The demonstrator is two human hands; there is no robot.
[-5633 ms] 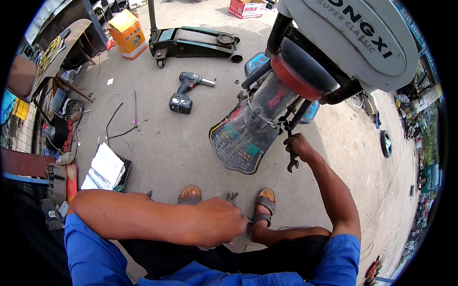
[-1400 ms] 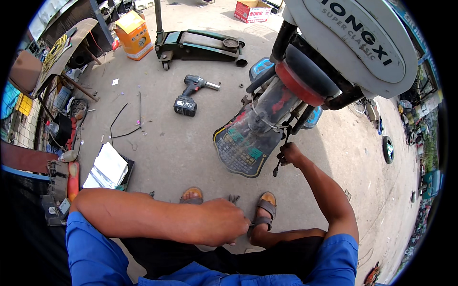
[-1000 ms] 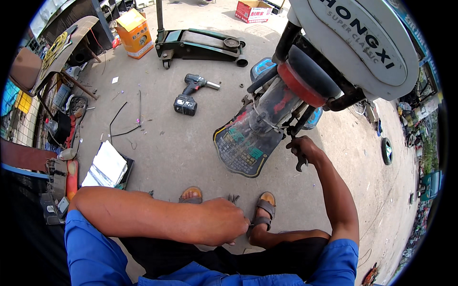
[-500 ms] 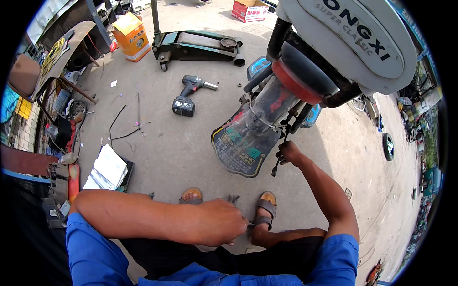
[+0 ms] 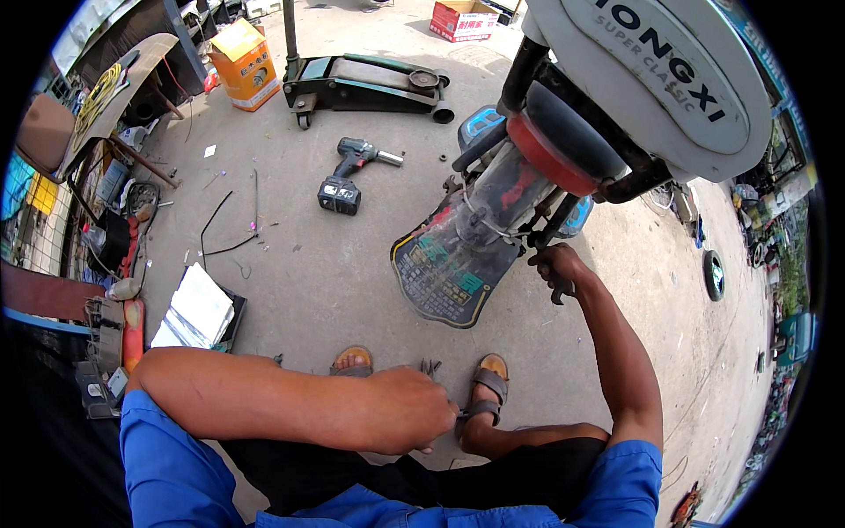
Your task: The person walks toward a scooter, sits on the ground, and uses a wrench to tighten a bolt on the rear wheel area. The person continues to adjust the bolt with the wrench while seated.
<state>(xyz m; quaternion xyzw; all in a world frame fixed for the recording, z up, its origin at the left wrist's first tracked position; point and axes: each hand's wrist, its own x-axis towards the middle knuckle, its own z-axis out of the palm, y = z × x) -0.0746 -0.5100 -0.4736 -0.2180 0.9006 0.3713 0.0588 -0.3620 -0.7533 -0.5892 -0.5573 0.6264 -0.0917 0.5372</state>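
Note:
My right hand (image 5: 557, 268) is closed round a dark open-end wrench (image 5: 560, 290), whose jaw sticks out below my fingers; its upper part reaches the metal fittings beside a clear, scuffed mudguard (image 5: 458, 273) with a printed lower flap. Above hangs the vehicle's white body panel (image 5: 651, 53), with black tubes and a red-and-black rounded part (image 5: 554, 154). My left hand (image 5: 414, 409) is a closed fist low in front of me, palm hidden; grey metal pieces (image 5: 430, 368) show just beyond it, and I cannot tell exactly what it grips.
A cordless impact wrench (image 5: 348, 176) lies left of the vehicle, a floor jack (image 5: 361, 92) behind it. Orange (image 5: 242, 66) and red (image 5: 460, 19) cartons stand farther back. Papers (image 5: 194, 308), cables (image 5: 220, 242), a cluttered bench (image 5: 119, 92) are left; a tyre (image 5: 713, 275) lies right.
Since half a second ago my right hand and wrench have swung up and to the right. Over the last seconds they have swung back and forth; my left hand has barely moved.

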